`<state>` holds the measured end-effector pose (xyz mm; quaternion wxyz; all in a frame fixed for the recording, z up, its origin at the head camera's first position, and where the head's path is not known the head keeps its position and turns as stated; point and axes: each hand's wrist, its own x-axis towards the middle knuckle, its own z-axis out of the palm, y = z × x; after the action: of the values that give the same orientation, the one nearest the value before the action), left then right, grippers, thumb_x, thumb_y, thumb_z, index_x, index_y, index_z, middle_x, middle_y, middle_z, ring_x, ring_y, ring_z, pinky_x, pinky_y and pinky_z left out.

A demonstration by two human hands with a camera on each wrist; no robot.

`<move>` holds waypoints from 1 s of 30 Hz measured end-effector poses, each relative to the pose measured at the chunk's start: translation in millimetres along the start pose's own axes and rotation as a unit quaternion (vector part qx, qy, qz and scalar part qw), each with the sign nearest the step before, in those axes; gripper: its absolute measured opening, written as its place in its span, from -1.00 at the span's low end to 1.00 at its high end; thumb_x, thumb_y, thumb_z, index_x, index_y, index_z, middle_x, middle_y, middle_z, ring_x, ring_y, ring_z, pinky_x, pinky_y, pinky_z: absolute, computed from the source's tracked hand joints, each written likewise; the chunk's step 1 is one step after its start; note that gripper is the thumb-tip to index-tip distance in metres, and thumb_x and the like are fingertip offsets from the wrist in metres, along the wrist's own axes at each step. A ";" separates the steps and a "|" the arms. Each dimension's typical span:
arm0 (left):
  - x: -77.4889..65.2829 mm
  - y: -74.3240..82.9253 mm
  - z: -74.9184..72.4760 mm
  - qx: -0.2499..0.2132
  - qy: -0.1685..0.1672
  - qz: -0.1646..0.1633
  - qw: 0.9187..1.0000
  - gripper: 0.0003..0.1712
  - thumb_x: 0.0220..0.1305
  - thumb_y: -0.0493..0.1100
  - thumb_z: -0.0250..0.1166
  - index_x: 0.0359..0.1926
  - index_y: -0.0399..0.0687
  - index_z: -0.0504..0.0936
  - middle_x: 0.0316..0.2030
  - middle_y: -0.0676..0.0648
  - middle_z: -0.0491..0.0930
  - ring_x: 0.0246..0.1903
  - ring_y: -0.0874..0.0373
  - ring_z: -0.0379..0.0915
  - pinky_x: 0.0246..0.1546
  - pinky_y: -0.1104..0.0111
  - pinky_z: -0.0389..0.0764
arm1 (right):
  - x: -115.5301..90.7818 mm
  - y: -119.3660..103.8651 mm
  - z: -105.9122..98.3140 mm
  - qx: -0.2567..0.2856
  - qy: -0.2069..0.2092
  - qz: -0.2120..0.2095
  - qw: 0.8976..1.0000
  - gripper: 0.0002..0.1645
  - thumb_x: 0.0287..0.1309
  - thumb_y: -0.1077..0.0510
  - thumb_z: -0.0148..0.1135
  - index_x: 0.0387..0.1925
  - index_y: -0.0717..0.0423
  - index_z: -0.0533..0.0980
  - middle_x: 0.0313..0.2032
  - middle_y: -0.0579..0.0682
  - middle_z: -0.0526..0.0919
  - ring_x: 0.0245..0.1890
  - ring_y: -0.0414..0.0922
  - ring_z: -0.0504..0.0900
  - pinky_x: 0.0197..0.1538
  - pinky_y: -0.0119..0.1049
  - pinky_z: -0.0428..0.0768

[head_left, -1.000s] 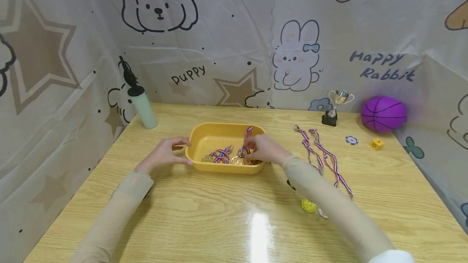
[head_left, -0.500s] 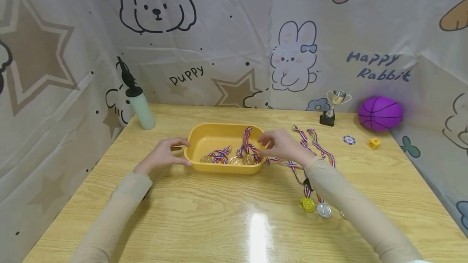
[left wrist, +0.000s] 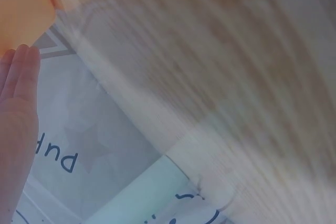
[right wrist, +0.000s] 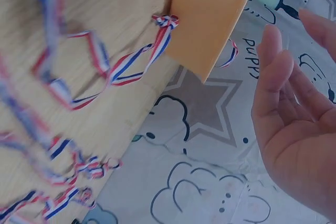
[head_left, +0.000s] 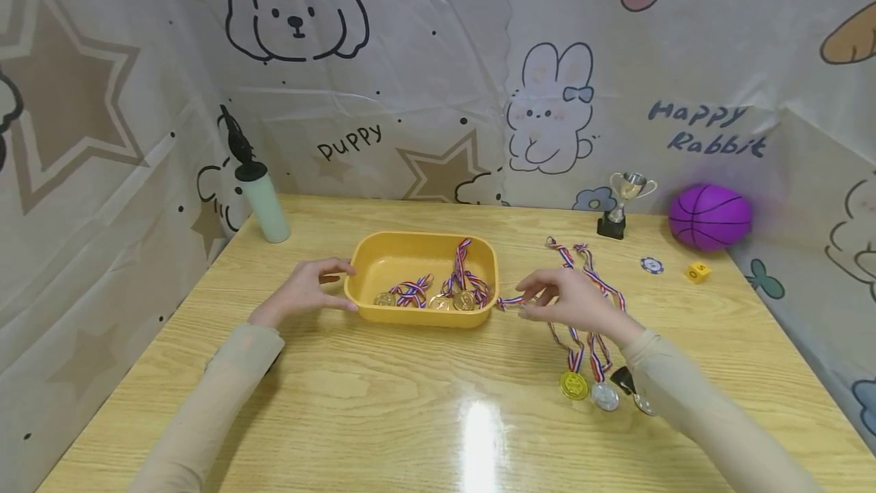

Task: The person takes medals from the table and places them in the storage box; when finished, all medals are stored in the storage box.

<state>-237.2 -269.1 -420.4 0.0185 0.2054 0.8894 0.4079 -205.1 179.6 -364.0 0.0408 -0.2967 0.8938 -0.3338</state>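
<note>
A yellow plastic tub (head_left: 390,315) stands on the table. Gold medals (head_left: 464,300) with red, white and blue ribbons lie inside, toward its front and right side. My left hand (head_left: 304,291) touches the tub's left end, thumb and fingers spread apart; in the left wrist view its fingers look straight. To the right of the tub, my right hand (head_left: 571,299) hovers over ribbons, relaxed fingers holding nothing. Outside the tub lie a gold medal (head_left: 573,385), a silver medal (head_left: 605,395) and another medal (head_left: 643,404) partly hidden by the right sleeve. Their ribbons stretch away toward the back.
A silver trophy cup (head_left: 621,204) and a purple ball (head_left: 710,217) stand at the back right, near a poker chip (head_left: 652,265) and a yellow number cube (head_left: 697,272). A pale green hand pump (head_left: 265,204) stands at the back left. Printed cloth hangs behind the table.
My right hand has let go of a gold medal in the tub, then come out and moved right, over the ribbons. The left hand has stayed at the tub's left end.
</note>
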 end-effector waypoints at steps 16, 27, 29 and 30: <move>-0.2 -2.3 2.1 -0.008 -0.001 0.007 1.000 -0.30 -0.24 -0.05 0.62 -0.02 -0.20 0.58 0.16 -0.25 0.50 0.22 -0.18 0.37 0.19 0.05 0.51 | -75.3 36.4 -5.8 0.027 -0.062 0.029 0.997 -0.55 -0.04 0.16 0.45 -0.08 0.24 0.57 -0.24 0.08 0.67 -0.42 -0.37 0.60 -0.37 -0.43 0.63; 0.5 -1.7 1.8 -0.006 0.000 0.004 1.000 -0.31 -0.23 -0.05 0.62 -0.02 -0.18 0.59 0.16 -0.24 0.51 0.22 -0.18 0.37 0.19 0.05 0.50 | -92.2 50.3 15.8 0.051 -0.076 0.059 0.994 -0.47 -0.20 0.08 0.55 -0.12 0.14 0.60 -0.21 0.03 0.67 -0.41 -0.32 0.59 -0.42 -0.44 0.60; 0.5 -1.7 1.6 -0.008 0.000 0.002 1.000 -0.31 -0.23 -0.04 0.62 -0.02 -0.18 0.59 0.17 -0.24 0.50 0.23 -0.18 0.36 0.20 0.05 0.50 | -92.6 51.5 18.3 0.046 -0.074 0.066 0.994 -0.46 -0.23 0.06 0.57 -0.12 0.12 0.60 -0.26 -0.02 0.67 -0.41 -0.33 0.58 -0.45 -0.44 0.59; 0.6 -1.7 1.5 -0.008 0.000 0.001 1.000 -0.31 -0.23 -0.04 0.62 -0.02 -0.18 0.58 0.17 -0.24 0.50 0.23 -0.19 0.36 0.20 0.06 0.50 | -92.8 51.7 19.5 0.043 -0.072 0.067 0.994 -0.45 -0.24 0.05 0.57 -0.12 0.11 0.60 -0.28 -0.05 0.67 -0.41 -0.33 0.57 -0.46 -0.44 0.59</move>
<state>-238.0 -268.8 -422.6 0.0203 0.2061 0.8858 0.4154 -149.7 251.3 -422.9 0.1400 -0.2570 0.8913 -0.3462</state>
